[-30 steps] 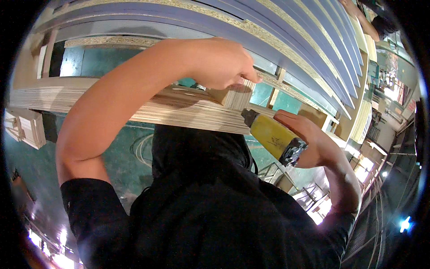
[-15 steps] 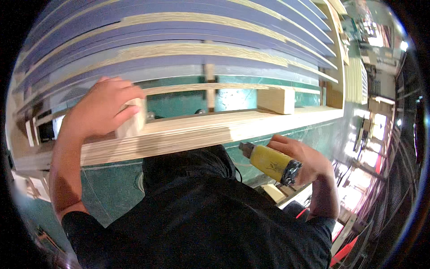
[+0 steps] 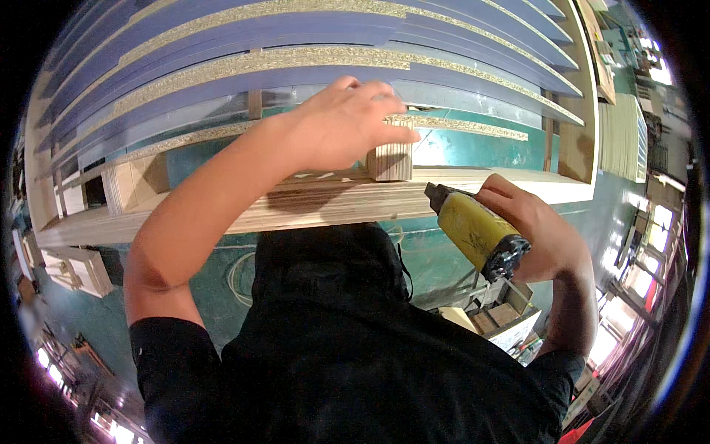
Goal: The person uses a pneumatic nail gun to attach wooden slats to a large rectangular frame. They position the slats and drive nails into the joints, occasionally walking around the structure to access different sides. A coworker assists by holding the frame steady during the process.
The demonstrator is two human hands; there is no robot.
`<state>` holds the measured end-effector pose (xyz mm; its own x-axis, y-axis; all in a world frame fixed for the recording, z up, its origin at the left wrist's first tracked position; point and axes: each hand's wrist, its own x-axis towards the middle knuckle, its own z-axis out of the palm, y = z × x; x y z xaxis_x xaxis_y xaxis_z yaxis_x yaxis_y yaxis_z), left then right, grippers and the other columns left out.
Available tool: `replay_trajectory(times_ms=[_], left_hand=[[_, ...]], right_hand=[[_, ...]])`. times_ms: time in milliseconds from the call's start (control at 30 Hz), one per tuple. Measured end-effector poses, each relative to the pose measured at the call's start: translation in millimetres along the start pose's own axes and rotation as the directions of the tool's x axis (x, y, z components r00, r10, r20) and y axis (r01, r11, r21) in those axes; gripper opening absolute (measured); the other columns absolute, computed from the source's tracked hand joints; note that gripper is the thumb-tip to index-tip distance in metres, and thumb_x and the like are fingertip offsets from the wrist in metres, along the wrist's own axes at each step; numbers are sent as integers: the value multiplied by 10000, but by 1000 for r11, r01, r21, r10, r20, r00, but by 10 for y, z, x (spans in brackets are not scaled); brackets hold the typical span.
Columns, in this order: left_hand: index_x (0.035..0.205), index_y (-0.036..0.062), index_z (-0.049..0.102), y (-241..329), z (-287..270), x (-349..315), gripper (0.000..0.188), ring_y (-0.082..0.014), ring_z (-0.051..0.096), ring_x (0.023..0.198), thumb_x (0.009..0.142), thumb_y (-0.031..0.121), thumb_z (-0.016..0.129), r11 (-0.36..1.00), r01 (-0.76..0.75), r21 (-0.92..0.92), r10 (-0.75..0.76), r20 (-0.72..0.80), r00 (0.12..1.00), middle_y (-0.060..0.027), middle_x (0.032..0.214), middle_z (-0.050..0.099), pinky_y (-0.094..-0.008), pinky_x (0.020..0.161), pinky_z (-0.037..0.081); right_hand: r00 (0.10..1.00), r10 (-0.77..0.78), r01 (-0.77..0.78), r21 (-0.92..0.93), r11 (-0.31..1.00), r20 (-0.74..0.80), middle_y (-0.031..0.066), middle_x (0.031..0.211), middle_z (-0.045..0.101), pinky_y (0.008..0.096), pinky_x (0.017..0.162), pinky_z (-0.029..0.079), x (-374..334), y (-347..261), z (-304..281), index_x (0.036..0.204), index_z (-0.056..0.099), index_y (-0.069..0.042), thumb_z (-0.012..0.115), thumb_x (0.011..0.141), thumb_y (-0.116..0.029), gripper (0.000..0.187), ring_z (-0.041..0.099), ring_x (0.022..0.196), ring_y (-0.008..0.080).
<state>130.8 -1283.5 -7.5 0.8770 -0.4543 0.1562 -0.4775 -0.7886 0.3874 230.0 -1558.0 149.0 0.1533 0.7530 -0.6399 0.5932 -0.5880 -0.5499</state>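
Note:
My left hand [image 3: 347, 126] reaches across the frame and grips the top of a short wooden block [image 3: 390, 164], thumb in front and fingers over its far side. The block stands upright against a long layered-wood rail [image 3: 318, 214]. My right hand [image 3: 547, 233] is wrapped round a yellow nail gun [image 3: 477, 231] with a black end. The gun's dark nose points up and left, just in front of the rail and apart from it. Farther left, a second wooden block [image 3: 137, 183] stands along the rail.
Beyond the rail, several purple-blue boards with chipboard edges [image 3: 310, 58] lie in rows inside the wooden frame [image 3: 580, 140]. Stacked panels [image 3: 620, 137] stand at the right. A box of wood pieces [image 3: 506, 314] sits below the nail gun, and a coiled hose [image 3: 240, 280] lies on the green floor.
My left hand has left the left block and moved right onto the other block. The nail gun in my right hand has tilted, its nose now nearer that block and the rail.

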Motion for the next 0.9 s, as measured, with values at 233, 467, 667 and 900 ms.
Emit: replay_trajectory(times_ms=[233, 467, 667, 900], left_hand=[[1364, 288, 656, 10, 150, 9, 624, -261, 573, 1269, 789, 80, 776, 991, 24, -132, -20, 29, 999, -46, 1316, 662, -452, 1033, 444], [1283, 238, 686, 48, 169, 184, 419, -280, 514, 1298, 879, 126, 689, 984, -162, 69, 157, 71, 985, -52, 1395, 571, -435, 1012, 457], [1118, 170, 701, 36, 154, 508, 214, -234, 524, 1258, 921, 144, 620, 946, -323, -33, 311, 373, 874, 5, 1128, 640, -413, 989, 452], [1011, 141, 697, 73, 158, 624, 137, -221, 573, 1113, 915, 158, 600, 930, -361, -68, 357, 396, 846, 20, 970, 660, -412, 958, 423]], right_hand=[[995, -97, 97, 5, 995, 11, 181, 1111, 584, 450, 890, 527, 85, 170, -96, 1257, 593, -15, 800, 572, -137, 726, 629, 1041, 415], [999, -1, 1, -4, 1000, 50, 190, 1108, 577, 459, 895, 516, 171, 148, -203, 1259, 585, -12, 800, 580, -159, 727, 620, 1044, 421], [996, -35, 28, 87, 996, 81, 185, 1111, 570, 457, 890, 512, 169, 122, -168, 1265, 580, -22, 794, 586, -185, 731, 620, 1048, 420], [987, 60, -73, 85, 994, 152, 178, 1125, 568, 462, 886, 516, 66, 123, -286, 1289, 573, -34, 782, 526, -220, 813, 624, 1035, 426]])
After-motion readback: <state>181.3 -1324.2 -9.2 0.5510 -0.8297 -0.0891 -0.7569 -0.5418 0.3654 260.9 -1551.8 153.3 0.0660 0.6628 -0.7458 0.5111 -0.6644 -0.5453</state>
